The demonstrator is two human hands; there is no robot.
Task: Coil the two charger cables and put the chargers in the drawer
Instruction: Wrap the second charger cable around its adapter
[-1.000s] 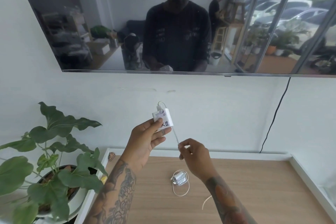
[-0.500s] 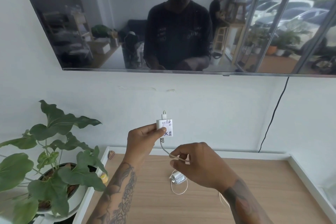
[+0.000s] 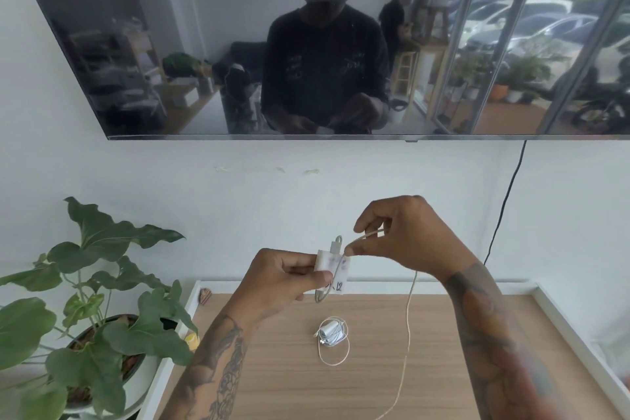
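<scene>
1. Two chargers are counted. One white charger (image 3: pixel 332 266) is held in the air above the far edge of the table (image 3: pixel 443 351); a second charger (image 3: pixel 330 333) lies on the table surface, toward the middle of its far half.
2. Two hands are counted. The held charger is gripped by the left hand (image 3: pixel 283 278), with the thumb laid across its front face and the fingers (image 3: pixel 300 293) curled behind it.
3. The held charger is a small white block. A label with handwritten marks, partly legible, is fixed to its front. A white connector stub stands up from its top.
4. One cable (image 3: pixel 409 317) is attached to the held charger. A loop is seen below the block, and a strand is drawn up across the label. The strand is pinched between the thumb and forefinger of the right hand (image 3: pixel 405 239), just beside the top right of the block.
5. From the right hand the remaining cable hangs down loosely, passes over the table and leaves the view at the near edge.
6. The second charger is seen with its own thin white cable wound about it; one loose loop lies flat on the table on its near side.
7. One potted plant (image 3: pixel 102 317) stands beside the left edge of the table.
</scene>
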